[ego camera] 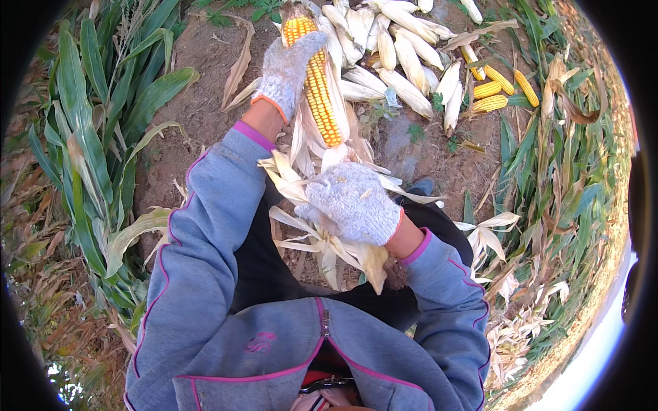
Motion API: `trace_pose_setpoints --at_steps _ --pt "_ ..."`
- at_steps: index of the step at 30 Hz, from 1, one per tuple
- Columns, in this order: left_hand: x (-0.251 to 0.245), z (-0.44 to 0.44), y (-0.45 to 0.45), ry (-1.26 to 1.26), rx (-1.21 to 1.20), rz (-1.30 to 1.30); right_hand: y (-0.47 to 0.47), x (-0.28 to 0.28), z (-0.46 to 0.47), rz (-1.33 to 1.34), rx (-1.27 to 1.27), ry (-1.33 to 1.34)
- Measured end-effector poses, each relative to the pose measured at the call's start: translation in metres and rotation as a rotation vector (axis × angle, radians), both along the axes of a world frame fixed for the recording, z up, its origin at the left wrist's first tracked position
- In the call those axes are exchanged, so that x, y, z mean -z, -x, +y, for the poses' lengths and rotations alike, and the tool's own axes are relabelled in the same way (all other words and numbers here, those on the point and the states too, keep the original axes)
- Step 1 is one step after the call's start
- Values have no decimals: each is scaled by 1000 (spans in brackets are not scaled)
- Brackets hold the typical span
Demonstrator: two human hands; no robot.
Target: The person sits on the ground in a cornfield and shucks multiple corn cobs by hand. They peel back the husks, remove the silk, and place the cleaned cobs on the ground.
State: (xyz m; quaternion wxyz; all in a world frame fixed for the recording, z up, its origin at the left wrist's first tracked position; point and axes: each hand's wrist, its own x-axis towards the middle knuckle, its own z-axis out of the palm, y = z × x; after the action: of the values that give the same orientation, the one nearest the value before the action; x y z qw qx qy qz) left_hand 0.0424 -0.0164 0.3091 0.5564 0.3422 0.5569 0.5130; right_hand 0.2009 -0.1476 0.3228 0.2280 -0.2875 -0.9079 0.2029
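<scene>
Both my hands wear knitted work gloves with orange cuffs. Near the top, my left hand (pixel 293 69) grips the upper part of a corn cob (pixel 321 97), its yellow kernels bared along one side. Pale husk leaves (pixel 349 115) still hang along the cob's right side and below it. At the cob's base, my right hand (pixel 352 203) is closed around gathered dry husk (pixel 329 251), whose strips fan out beneath the glove. Its fingertips are partly hidden.
A pile of ears in pale husks (pixel 406 51) lies on the soil at the top. Several husked yellow cobs (pixel 498 79) lie right of it. Green corn stalks (pixel 82 128) stand at the left, with more leaves (pixel 570 169) at the right. Discarded husks (pixel 514 334) lie lower right.
</scene>
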Motion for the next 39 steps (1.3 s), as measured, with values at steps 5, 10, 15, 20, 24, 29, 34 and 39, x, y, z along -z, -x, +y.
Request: trace_pose_setpoints --at_steps 5,10,15,20,24,29,34,39 --pt "8 -1 2 -182 62 116 -8 5 -16 -83 -104 171" --pt "19 3 -21 -269 60 448 -11 16 11 246 419 450" --pt "19 -7 -39 -145 124 341 -5 30 42 259 737 542" --pt "11 -12 -40 -266 125 254 -5 37 43 114 668 599" --pt "-1 -15 -25 -424 216 198 -8 29 41 62 556 630" --pt "1 -13 -21 -469 194 169 -11 18 50 -46 555 791" --pt "6 -9 -19 -752 89 754 -13 17 49 -47 561 827" --pt "2 -11 -28 -339 4 479 -14 28 50 -82 524 852"
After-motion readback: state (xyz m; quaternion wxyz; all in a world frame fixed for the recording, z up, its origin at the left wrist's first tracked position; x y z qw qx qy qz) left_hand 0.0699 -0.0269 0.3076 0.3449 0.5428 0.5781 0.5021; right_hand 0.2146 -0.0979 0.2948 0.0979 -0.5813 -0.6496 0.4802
